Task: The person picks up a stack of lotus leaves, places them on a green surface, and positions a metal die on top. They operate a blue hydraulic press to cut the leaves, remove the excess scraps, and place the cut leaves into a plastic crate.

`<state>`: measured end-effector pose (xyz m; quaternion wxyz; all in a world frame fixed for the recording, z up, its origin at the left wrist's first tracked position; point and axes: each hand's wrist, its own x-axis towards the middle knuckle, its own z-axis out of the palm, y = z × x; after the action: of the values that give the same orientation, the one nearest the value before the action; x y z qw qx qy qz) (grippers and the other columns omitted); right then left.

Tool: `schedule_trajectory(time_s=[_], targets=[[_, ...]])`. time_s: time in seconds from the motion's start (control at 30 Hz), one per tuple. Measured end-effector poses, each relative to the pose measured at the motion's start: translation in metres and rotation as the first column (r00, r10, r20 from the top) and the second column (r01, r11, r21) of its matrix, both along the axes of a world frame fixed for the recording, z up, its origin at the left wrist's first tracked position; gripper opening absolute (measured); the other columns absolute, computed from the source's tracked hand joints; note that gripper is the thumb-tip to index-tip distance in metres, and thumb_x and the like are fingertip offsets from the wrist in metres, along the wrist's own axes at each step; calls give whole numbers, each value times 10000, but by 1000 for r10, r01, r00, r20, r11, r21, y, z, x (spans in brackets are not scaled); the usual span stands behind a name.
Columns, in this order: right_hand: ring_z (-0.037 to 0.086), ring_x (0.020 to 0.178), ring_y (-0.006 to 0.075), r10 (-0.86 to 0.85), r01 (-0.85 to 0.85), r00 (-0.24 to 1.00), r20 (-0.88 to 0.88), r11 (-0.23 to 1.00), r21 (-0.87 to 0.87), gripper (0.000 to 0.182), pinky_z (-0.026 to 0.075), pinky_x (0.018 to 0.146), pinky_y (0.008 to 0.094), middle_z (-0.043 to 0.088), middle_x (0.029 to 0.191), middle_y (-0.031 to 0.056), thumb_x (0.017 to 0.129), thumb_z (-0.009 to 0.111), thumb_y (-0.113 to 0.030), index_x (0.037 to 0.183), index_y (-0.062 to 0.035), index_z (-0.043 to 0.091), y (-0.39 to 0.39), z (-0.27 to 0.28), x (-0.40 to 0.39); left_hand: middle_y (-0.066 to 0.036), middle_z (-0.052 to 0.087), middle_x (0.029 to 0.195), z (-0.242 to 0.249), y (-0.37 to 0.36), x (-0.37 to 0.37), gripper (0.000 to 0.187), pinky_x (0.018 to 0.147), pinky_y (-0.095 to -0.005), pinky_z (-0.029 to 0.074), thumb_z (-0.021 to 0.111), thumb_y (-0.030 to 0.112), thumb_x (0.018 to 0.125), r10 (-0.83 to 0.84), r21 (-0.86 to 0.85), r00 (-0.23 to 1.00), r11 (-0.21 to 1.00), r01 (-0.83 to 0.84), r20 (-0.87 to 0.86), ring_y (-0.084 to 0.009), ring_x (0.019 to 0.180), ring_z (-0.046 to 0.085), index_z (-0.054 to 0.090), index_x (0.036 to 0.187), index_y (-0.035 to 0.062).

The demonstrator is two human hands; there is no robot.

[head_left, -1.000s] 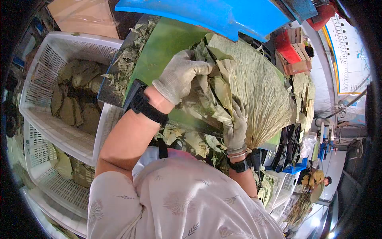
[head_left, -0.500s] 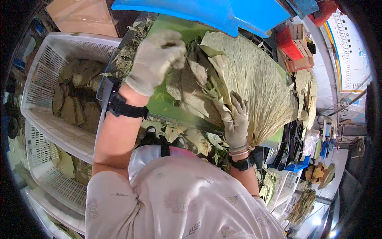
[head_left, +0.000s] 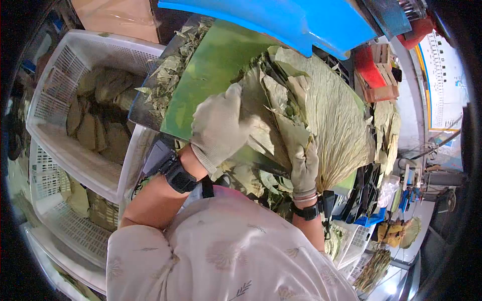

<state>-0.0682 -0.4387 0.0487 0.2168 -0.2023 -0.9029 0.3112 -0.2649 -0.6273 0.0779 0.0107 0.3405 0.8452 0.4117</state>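
Note:
A large, pleated dried leaf [head_left: 339,108], pale green-brown and fan-shaped, spreads over a green board [head_left: 208,62]. Darker, curled leaf pieces [head_left: 278,98] stand folded up along its left part. My right hand [head_left: 305,168], in a pale knit glove, is closed around the folded leaf near its narrow lower end. At the left edge of the folded leaf is my gloved left hand [head_left: 221,125], its thumb and fingers against the edge; some fingertips are blurred or hidden.
White perforated crates [head_left: 128,173] holding brown leaves are stacked at left. Leaf scraps [head_left: 168,85] line the board's left side. A blue plastic panel [head_left: 271,20] hangs over the far edge. More dried leaves [head_left: 385,125] hang at right, before a red container [head_left: 369,67].
My left hand has come down and right, from above the board to the folded leaf's edge. My right hand keeps its hold low on the leaf. The view has shifted slightly.

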Motion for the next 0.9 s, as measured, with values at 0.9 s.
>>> schedule_trajectory(time_s=[0.9], targets=[[484, 1381, 368, -8, 7, 999, -31, 1000, -15, 617, 196, 1233, 516, 596, 1406, 192, 1045, 432, -542, 1328, -34, 637, 3, -8, 4, -51, 697, 971, -14, 15, -11, 248, 751, -262, 536, 644, -31, 867, -459, 637, 523, 737, -227, 718, -130, 834, 658, 664, 1113, -6]])
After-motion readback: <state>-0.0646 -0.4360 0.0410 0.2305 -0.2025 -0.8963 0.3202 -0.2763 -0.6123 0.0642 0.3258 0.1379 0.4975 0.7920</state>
